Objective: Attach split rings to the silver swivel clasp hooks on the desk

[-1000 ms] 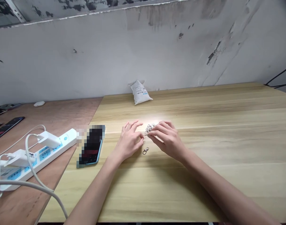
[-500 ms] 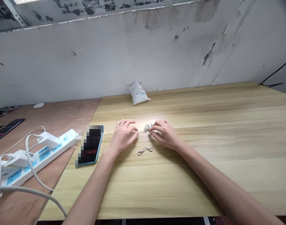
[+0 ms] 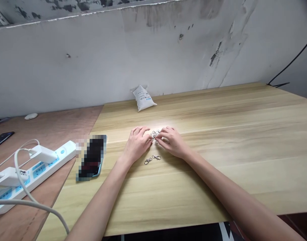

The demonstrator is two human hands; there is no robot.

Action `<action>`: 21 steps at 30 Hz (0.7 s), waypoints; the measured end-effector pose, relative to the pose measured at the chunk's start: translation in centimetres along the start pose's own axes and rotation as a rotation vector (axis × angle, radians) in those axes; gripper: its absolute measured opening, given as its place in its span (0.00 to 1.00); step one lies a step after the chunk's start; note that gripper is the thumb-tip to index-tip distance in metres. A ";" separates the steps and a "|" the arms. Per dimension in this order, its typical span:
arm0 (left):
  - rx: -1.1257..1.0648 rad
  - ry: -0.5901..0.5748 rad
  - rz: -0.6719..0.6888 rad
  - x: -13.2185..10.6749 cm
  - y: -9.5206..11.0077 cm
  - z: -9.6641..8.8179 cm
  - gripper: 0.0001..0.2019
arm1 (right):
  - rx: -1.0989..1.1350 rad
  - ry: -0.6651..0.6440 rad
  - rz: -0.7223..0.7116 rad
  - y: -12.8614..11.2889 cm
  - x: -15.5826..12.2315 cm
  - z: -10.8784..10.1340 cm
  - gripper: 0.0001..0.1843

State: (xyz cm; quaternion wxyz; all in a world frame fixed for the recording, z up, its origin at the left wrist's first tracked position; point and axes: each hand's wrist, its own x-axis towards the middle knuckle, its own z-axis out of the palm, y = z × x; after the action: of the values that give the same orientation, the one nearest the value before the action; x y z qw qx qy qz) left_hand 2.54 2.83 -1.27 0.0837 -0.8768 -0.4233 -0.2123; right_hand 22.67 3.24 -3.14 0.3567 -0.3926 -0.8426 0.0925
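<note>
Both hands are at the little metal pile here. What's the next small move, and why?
Probably pinch one clasp free of the pile of clasps: the left hand and right hand both meet it with their fingertips, while two loose clasps already lie apart, nearer the person.

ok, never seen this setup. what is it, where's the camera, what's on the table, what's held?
No machine: a person's two bare hands, filmed by one head-worn camera looking down. The left hand and right hand meet at a small pile of metal clasps on a wooden table; both touch it, but a firm grip cannot be made out. Two loose clasps lie nearer the person. To the left: a phone and a white power strip. A white bag sits by the wall.
</note>
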 end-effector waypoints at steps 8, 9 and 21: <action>0.017 -0.014 -0.013 0.1 0.2 0.3 0.08 | 0.044 0.003 0.040 0.3 -0.1 0.1 0.06; -0.011 -0.022 -0.011 0.0 0.2 0.2 0.08 | 0.048 0.005 0.042 0.3 -0.1 0.1 0.07; -0.753 -0.107 -0.201 -0.6 0.3 -2.5 0.05 | 0.341 -0.147 -0.038 -2.4 0.1 -1.0 0.09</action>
State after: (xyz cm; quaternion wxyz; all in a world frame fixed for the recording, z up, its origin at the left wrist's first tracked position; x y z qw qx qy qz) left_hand 1.70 1.38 0.73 -0.2875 -0.8101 -0.4033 -0.3138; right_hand 21.85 1.57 -1.29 0.3573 -0.3026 -0.8457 0.2559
